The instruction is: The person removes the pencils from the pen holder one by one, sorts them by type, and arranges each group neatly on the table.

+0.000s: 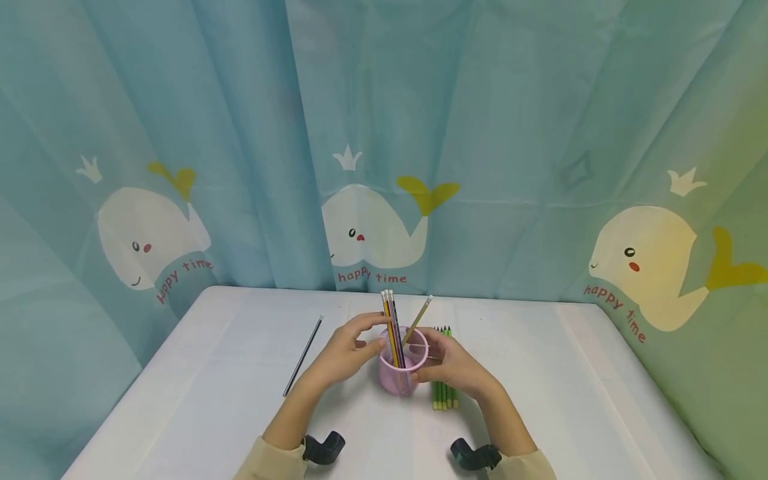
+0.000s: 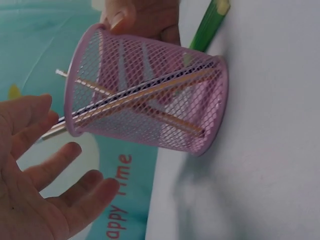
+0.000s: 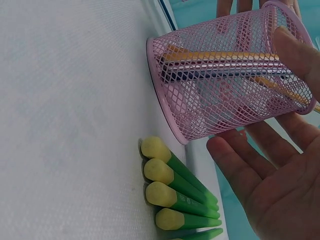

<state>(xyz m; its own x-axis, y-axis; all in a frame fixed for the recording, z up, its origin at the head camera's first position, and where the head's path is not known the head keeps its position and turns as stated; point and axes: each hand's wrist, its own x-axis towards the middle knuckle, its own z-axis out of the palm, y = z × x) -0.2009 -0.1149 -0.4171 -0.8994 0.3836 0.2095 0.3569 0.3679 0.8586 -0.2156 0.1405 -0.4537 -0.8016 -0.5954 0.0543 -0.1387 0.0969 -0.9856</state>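
Note:
A pink mesh pencil cup (image 1: 396,381) stands at mid-table with several pencils (image 1: 393,333) leaning in it, one of them a gold pencil (image 1: 418,319) slanting the other way. My right hand (image 1: 451,363) holds the cup from the right, its thumb (image 3: 295,52) over the mesh near the rim and its fingers spread around the other side. At the left, my left hand (image 1: 351,350) is by the upright pencils above the rim. The left wrist view shows that hand's fingers (image 2: 55,165) spread and loose, with the upper ones overlapping the pencil ends.
Several green pencils (image 1: 444,395) with yellowish ends lie in a row right of the cup, partly behind the right hand. One dark pencil (image 1: 303,355) lies alone to the left on the white table (image 1: 198,393). A blue whale-print curtain (image 1: 510,167) hangs behind the table.

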